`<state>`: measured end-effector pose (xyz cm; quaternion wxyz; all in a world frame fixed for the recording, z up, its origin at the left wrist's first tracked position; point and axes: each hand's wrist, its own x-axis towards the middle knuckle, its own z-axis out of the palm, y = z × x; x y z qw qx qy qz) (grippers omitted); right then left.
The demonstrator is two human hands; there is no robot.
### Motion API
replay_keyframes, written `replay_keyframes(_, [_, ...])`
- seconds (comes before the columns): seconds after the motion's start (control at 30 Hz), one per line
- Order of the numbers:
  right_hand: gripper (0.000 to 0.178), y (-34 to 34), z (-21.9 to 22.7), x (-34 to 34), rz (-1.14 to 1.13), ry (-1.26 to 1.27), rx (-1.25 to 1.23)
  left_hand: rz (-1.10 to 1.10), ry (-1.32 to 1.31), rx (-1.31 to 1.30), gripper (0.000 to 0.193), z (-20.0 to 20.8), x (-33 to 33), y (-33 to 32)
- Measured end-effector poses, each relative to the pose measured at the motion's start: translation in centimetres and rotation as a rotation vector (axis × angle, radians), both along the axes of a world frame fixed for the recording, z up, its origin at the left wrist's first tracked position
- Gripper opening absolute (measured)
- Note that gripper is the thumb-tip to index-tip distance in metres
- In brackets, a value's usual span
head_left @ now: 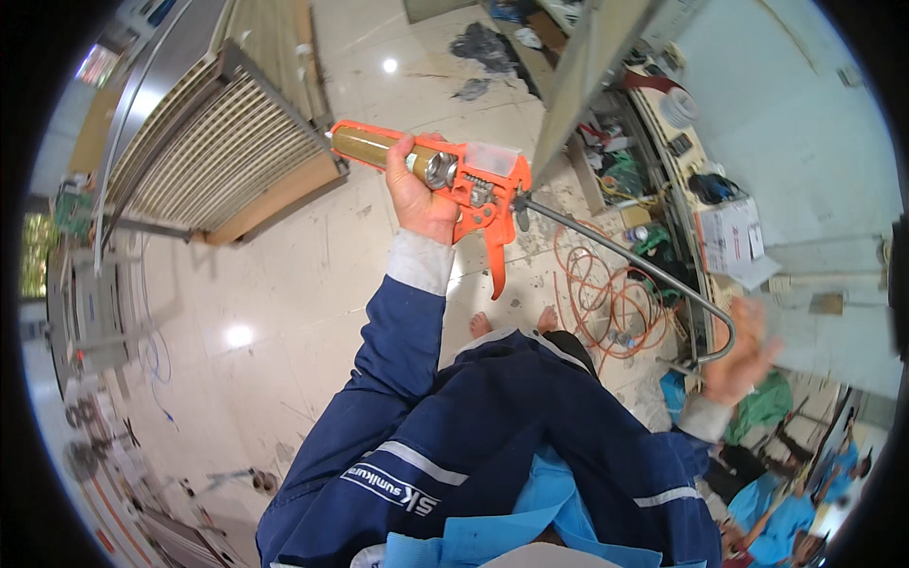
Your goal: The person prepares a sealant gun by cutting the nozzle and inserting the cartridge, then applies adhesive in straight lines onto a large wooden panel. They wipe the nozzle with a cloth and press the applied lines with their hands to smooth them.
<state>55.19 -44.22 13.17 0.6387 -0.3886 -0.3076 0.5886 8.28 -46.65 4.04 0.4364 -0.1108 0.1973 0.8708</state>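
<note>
My left hand [421,194] is wrapped round the barrel frame of an orange caulking gun [497,204], held out over the floor. In the frame lies a gold-brown sealant cartridge [365,147], its pale tip toward the left. The gun's trigger hangs down, and no finger is on it. A long dark plunger rod [625,248] sticks far out of the gun's back to the right and ends in a hook. Beside that hook is my right hand [739,355], smeared by motion, its fingers apart; I see nothing held in it.
An orange hose [611,298] lies coiled on the tiled floor near my bare feet. At the upper left stands a slatted panel rack [222,142]. A cluttered workbench [696,166] with a white box [729,237] runs along the right. People in blue sit at the lower right.
</note>
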Motion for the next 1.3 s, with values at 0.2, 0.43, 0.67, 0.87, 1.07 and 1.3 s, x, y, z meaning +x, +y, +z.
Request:
replay_keyframes(0.2, [0.105, 0.4, 7.6, -3.3, 0.083, -0.091, 0.51, 0.102, 0.01, 0.022, 0.023, 0.1, -0.2, -0.7])
replay_keyframes(0.43, [0.109, 0.3, 4.7, -14.5, 0.43, -0.399, 0.372, 0.14, -0.023, -0.002, 0.022, 0.7, -1.7, -1.8])
replay_keyframes(0.67, [0.098, 2.1, 10.2, -11.0, 0.266, -0.501, 0.456, 0.258, -0.028, 0.041, 0.024, -0.2, -5.7, -5.2])
replay_keyframes(0.87, [0.079, 0.9, 5.4, -14.9, 0.866, -0.828, 0.243, 0.282, 0.046, 0.004, 0.027, 0.0, -5.8, -5.3])
replay_keyframes(1.07, [0.083, 5.6, 5.2, -17.2, 0.672, -0.616, 0.374, 0.37, 0.07, -0.025, 0.031, -0.1, -7.0, -5.8])
replay_keyframes(1.3, [0.07, 9.2, 4.8, -21.0, 0.677, -0.707, 0.465, 0.575, 0.106, -0.145, 0.032, 0.4, -7.8, -5.3])
